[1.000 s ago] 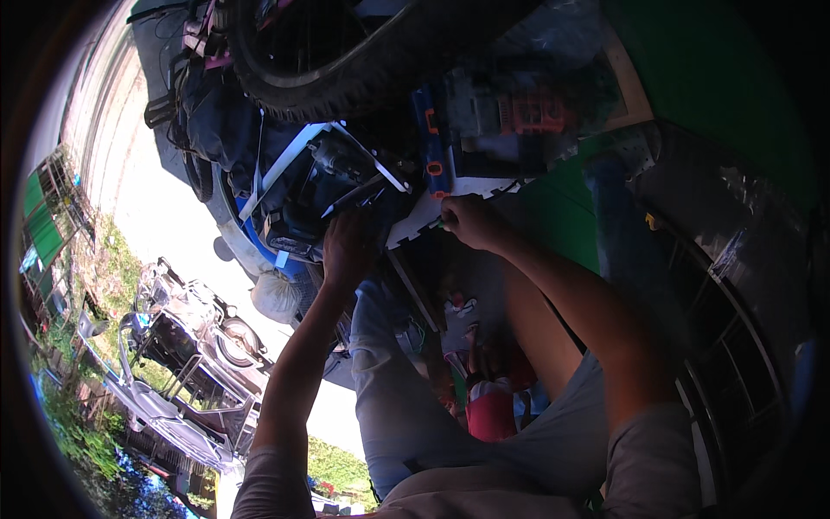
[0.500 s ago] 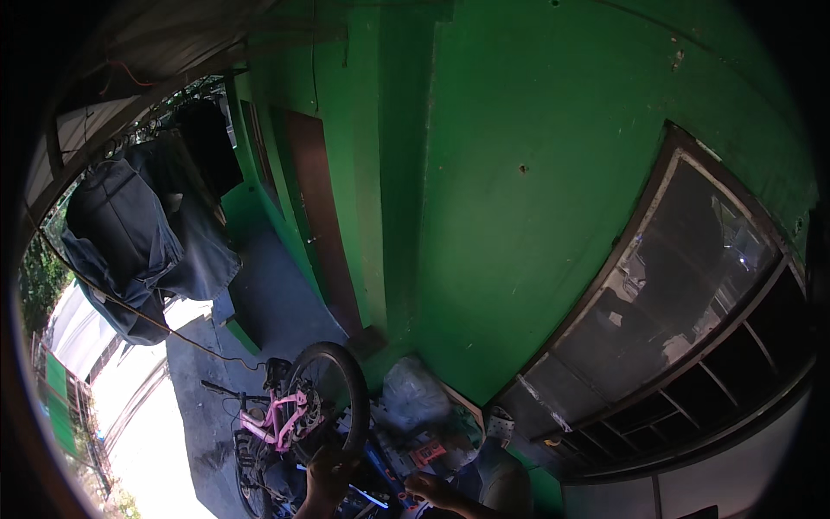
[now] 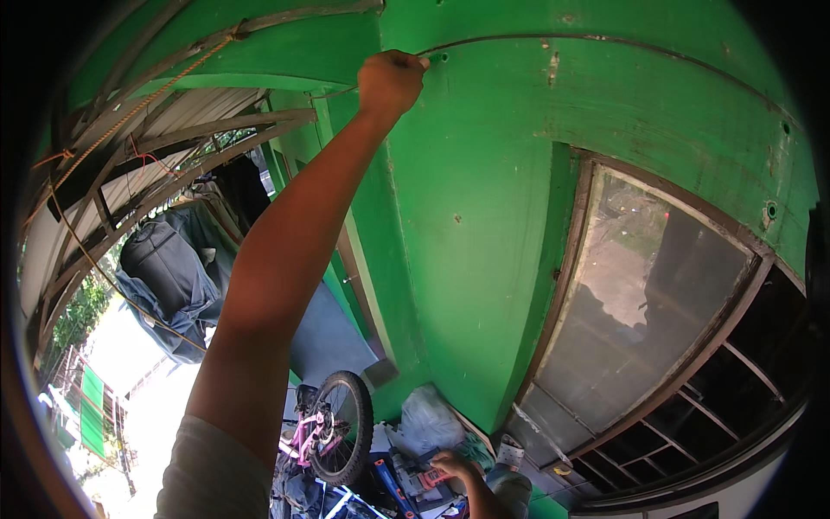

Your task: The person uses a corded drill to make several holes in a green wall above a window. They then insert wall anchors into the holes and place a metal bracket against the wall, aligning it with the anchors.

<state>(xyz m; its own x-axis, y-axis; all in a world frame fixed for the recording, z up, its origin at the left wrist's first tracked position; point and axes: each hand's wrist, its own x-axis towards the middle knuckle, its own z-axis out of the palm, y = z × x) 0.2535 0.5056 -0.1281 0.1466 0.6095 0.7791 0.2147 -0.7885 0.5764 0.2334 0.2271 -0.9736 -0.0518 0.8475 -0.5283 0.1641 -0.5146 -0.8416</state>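
My left hand is raised high against the green wall, its fingers closed beside a thin dark cable that runs along the wall. What those fingers hold, if anything, is hidden. A small hole in the wall shows just past the fingertips. Low down, my right hand has curled fingers over a red object with dark parts around it; whether it grips this or only overlaps it in view is unclear.
A pink bicycle with an upturned wheel stands below, beside a clear plastic bag and a blue bar. Dark clothes hang at left under the roof. A framed glass window is at right.
My left hand has risen from beside the bicycle wheel to high on the wall. The view has tilted upward, showing more cable and roof. My right hand stays low, now over the red object.
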